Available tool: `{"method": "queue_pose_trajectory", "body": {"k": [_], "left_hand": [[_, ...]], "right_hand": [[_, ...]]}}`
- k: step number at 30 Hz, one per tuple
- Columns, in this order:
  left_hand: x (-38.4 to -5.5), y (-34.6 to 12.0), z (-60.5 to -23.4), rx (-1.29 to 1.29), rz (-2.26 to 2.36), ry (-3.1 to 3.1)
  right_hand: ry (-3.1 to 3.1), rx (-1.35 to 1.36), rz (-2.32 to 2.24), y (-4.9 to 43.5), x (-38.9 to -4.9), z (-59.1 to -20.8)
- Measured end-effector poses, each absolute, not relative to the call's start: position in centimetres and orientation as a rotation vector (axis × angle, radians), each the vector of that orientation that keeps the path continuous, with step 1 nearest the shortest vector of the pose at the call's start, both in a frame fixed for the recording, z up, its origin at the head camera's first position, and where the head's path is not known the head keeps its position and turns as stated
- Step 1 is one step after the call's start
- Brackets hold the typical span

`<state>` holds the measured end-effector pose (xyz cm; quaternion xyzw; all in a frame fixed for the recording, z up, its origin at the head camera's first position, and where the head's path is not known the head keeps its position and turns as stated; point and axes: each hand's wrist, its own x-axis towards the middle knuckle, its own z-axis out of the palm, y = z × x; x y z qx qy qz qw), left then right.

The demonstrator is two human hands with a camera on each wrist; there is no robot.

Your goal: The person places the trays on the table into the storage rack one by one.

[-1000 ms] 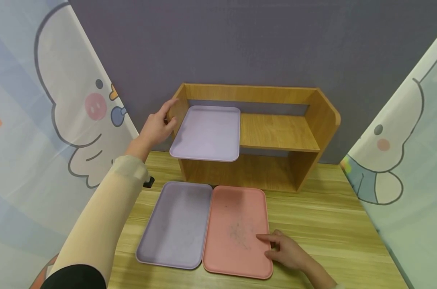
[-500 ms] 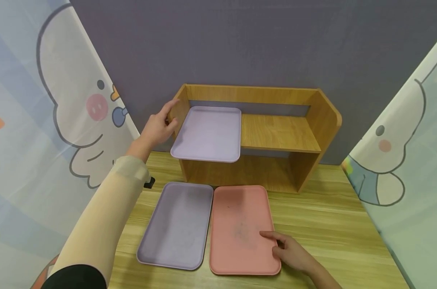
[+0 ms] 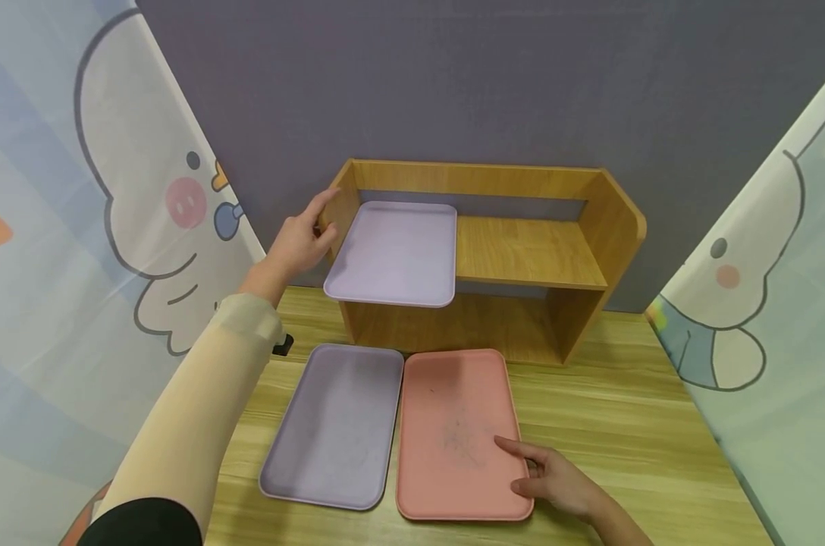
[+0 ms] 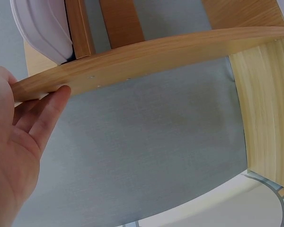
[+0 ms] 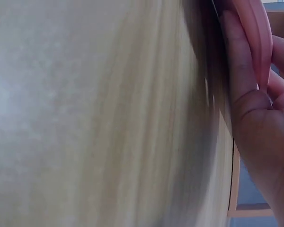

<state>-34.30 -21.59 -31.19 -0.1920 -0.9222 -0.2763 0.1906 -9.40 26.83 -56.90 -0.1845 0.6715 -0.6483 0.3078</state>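
My left hand [image 3: 296,241] grips the left side panel of a small two-level wooden shelf [image 3: 531,250]; in the left wrist view, fingers [image 4: 49,113] bend around the panel's edge. Down on the table, my right hand [image 3: 556,479] holds the right rim of a pink tray [image 3: 453,425] near its front corner. The right wrist view has the pink rim [image 5: 255,42] between the digits. To the pink tray's left lies a purple tray [image 3: 337,425], their far corners close together. Another purple tray [image 3: 399,254], paler, sits on the shelf's upper left, its front overhanging the board.
A wood-grain table [image 3: 631,425] carries the trays and shelf. Behind stands a dark grey panel [image 3: 494,83]. Cloths with cartoon prints [image 3: 160,174] hang at the left and right sides. The shelf's lower level [image 3: 474,322] faces the pink tray.
My right hand has shifted right with the pink tray, which has turned slightly and opened a narrow gap beside the purple tray. My left hand stays on the shelf.
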Motion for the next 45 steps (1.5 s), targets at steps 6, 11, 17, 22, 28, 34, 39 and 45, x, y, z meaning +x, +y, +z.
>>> {"method": "queue_pose_trajectory", "body": {"k": [6, 11, 17, 22, 28, 34, 39, 45], "left_hand": [[-34.2, -21.4, -31.0, -0.516, -0.782, -2.619], [-34.3, -21.4, -31.0, -0.518, -0.774, -2.611], [-34.2, -21.4, -31.0, -0.516, -0.772, -2.615], [-34.2, -21.4, -31.1, -0.512, -0.758, -2.618], [-34.3, -21.5, -31.2, -0.529, -0.756, -2.595], [-34.4, -21.6, -31.2, -0.541, -0.773, -2.586], [-34.5, -21.7, -31.3, -0.546, -0.748, -2.585], [-34.5, -21.8, -31.3, -0.542, -0.735, -2.58]], "right_hand": [[1.707, -0.468, -1.754, 28.1, -8.8, -56.8], [1.586, -0.472, -1.851, 29.5, -8.4, -55.7], [1.614, -0.475, -1.846, 31.5, -7.8, -53.1], [1.581, -0.429, -1.817, 32.7, -7.4, -51.0], [1.583, -0.397, -1.804, 33.8, -6.9, -48.8], [1.571, -0.325, -1.828, 35.0, -6.3, -47.5], [1.602, -0.352, -1.856, 36.1, -5.8, -46.9], [1.691, -0.305, -1.831, 37.3, -5.4, -45.8]]}}
